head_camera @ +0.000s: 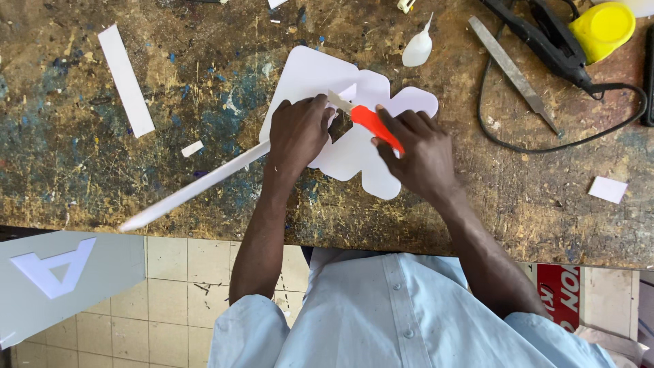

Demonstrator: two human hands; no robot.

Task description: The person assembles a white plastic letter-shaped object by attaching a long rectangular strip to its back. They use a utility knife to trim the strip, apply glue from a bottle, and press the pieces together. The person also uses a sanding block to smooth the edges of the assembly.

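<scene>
White foam-board cutout [320,78] with lobed, rounded edges lies flat on the worn, paint-stained wooden workbench [102,177], a little above the middle of the head view. The right hand [419,153] is clenched around an orange-handled utility knife [371,125]; the fingers wrap the handle and the pale blade points toward 10 o'clock, its tip resting on the cutout just beside the other hand's fingertips. That wrist is bent, and the forearm runs off toward 5 o'clock to a rolled light-blue shirt sleeve. The left hand [298,134] presses down with curled fingers on the cutout and on the upper end of a long white strip [194,186], pinning both; the strip slants away toward 8 o'clock, ending close to the bench edge. Its forearm drops nearly straight toward 6 o'clock.

Around the cutout: a flat white strip offcut [126,80] lies at 9 o'clock, well apart. A small white squeeze bottle [417,48] rests at 1 o'clock, just beside the cutout's upper edge. A metal file [512,71] lies further toward 2 o'clock, near a black corded power tool [545,41] and a yellow cap [603,28]. A small white scrap [608,189] sits at 4 o'clock. Below the bench edge, at 8 o'clock, a grey panel with a white letter shape [58,272] stands over the tiled floor.
</scene>
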